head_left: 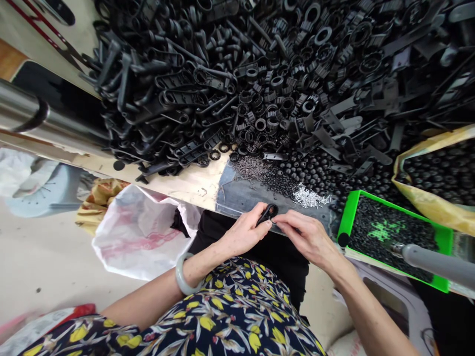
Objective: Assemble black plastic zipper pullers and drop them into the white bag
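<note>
1. Your L hand pinches the blk part, lower ctr of frame, thumb + fingers closed on it, prob. to keep it steady.
2. Your R hand meets the part's R edge, fingertips pinched tight; can't tell what, if anything, they hold.
3. Silver pins lie just above R hand, green tray lower R, prob. for quick reach.
</note>
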A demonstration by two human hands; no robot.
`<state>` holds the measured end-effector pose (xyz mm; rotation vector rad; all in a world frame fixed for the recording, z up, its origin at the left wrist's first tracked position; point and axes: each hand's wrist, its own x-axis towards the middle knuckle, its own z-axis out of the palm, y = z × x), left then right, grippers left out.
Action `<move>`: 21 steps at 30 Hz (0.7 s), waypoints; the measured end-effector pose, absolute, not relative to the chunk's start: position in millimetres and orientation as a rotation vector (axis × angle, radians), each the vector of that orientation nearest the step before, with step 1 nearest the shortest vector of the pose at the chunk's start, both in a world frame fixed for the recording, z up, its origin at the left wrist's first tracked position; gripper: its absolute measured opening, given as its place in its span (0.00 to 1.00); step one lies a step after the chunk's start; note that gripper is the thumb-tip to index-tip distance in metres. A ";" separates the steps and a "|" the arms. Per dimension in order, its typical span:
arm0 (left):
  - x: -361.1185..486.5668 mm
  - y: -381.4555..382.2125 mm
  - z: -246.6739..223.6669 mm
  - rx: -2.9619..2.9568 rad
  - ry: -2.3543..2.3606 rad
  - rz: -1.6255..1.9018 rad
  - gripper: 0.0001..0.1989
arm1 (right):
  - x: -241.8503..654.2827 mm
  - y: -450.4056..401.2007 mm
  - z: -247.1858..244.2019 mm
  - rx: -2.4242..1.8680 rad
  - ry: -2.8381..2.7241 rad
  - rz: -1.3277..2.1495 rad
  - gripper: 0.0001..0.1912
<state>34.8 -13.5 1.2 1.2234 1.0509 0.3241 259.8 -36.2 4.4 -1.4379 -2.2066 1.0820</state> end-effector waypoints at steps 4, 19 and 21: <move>34.7 -13.1 1.7 1.212 1.052 0.320 0.07 | 258.9 -36.4 2.6 -1.439 -2.194 1.076 0.14; 37.0 -14.6 -4.9 1.150 1.047 0.373 0.06 | 257.8 -38.4 2.8 -1.468 -2.183 1.106 0.12; 37.0 -15.1 -6.2 1.143 1.037 0.377 0.07 | 257.9 -38.5 3.0 -1.464 -2.191 1.089 0.12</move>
